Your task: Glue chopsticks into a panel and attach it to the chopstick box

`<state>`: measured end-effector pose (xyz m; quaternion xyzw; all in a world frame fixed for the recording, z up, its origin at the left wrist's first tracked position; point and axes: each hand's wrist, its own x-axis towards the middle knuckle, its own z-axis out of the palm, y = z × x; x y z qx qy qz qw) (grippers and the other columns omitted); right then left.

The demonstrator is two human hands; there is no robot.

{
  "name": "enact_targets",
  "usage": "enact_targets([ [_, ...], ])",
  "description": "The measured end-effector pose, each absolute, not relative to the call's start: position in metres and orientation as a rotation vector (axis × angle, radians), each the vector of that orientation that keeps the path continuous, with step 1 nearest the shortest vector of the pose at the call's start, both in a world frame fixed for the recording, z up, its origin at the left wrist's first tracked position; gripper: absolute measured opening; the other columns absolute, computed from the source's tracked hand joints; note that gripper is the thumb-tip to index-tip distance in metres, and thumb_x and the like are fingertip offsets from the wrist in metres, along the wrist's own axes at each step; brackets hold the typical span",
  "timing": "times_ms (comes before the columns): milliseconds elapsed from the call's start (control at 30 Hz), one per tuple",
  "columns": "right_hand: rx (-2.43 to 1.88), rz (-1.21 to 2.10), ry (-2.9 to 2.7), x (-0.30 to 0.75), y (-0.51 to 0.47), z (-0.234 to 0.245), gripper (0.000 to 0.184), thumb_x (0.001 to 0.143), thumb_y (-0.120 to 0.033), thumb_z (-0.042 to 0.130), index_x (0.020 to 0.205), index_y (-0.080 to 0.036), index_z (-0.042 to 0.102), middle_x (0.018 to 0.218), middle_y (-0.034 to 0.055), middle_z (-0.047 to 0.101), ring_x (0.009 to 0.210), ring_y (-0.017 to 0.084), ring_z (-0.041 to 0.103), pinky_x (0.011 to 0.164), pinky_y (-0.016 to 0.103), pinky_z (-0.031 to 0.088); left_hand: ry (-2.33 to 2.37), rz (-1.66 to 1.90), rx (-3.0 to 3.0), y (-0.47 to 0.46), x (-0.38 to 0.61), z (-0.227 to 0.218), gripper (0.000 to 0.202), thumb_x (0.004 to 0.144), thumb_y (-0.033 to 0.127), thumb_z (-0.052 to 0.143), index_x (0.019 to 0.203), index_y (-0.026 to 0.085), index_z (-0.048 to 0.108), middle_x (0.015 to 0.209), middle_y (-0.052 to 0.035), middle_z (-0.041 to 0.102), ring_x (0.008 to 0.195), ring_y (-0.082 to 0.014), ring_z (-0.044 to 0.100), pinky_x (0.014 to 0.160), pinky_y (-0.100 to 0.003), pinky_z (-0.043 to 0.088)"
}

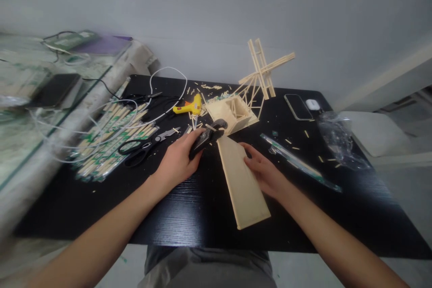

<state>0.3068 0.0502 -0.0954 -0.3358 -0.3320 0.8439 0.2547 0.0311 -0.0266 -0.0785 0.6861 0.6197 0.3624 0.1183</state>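
My left hand (180, 155) is closed around a black hand cutter (201, 140), whose dark, curved jaws point right. The jaws are at the upper left corner of a pale, flat wooden panel (241, 184); whether they touch it I cannot tell. The fingers of my right hand (261, 166) grip the panel by its right edge, tilted above the table. Just beyond the panel stands a boxy wooden stick structure (232, 114), with a cross of paired sticks (263, 72) rising at its back right. A yellow glue gun (191, 106) lies left of the structure.
Black-handled scissors (140, 148) and several packs of wooden sticks (111, 144) lie at the left, with a white cable (168, 114) looping over. On the right of the black table (189, 220) are a long plastic packet (297, 162), a phone (298, 107) and crumpled clear plastic (339, 139).
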Motion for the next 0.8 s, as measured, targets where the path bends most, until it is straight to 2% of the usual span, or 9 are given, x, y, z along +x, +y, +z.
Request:
enact_targets([
  [167,-0.907,2.295,-0.871,0.3071,0.0504,-0.0973,0.057,0.08,-0.032,0.098,0.129,-0.031,0.07,0.114,-0.0004,0.078,0.083,0.014,0.074,0.075,0.026,0.06,1.869,1.028,2.005,-0.0266,0.0318,-0.0757,0.046,0.098,0.021,0.058,0.144,0.023,0.061,0.125,-0.0093,0.079,0.112,-0.0273,0.077,0.097,-0.037,0.06],
  [367,-0.898,2.312,-0.831,0.3065,0.0506,-0.0992,0.055,0.078,-0.03,0.099,0.127,-0.031,0.072,0.112,-0.002,0.078,0.082,0.013,0.074,0.075,0.025,0.059,2.002,0.937,1.967,-0.0255,0.031,-0.078,0.042,0.096,0.025,0.062,0.138,0.023,0.064,0.115,-0.0093,0.081,0.102,-0.0299,0.079,0.088,-0.038,0.061],
  [800,-0.885,2.362,-0.794,0.304,0.0481,-0.1016,0.056,0.08,-0.033,0.099,0.128,-0.027,0.071,0.109,-0.0005,0.079,0.083,0.013,0.076,0.077,0.026,0.059,2.183,0.724,1.987,-0.0255,0.0293,-0.0811,0.041,0.097,0.027,0.062,0.138,0.025,0.066,0.098,-0.0076,0.082,0.085,-0.0315,0.08,0.072,-0.035,0.056],
])
